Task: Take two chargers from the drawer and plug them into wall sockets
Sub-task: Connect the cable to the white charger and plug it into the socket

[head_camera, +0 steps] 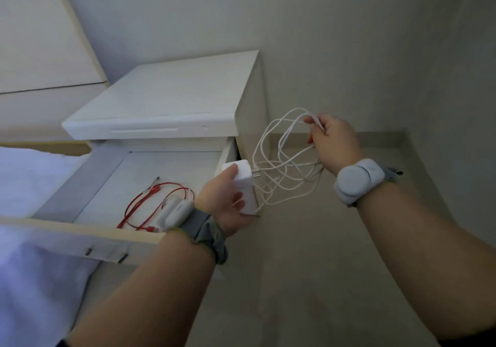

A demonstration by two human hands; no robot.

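White charger brick (245, 185) sits clamped in the left grip (222, 199), prongs pointing right toward the right grip (335, 145) — which pinches its looped cable (259, 146). Red cable (134, 208) lies in the open drawer (80, 229) — nearer the left grip; no socket shows.

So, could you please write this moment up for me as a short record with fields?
left hand: grips the white charger brick, prongs pointing right
right hand: holds the loose loops of the white cable
drawer: open, with a red cable lying inside
nightstand: white
stage: one charger lifted out, not yet plugged in
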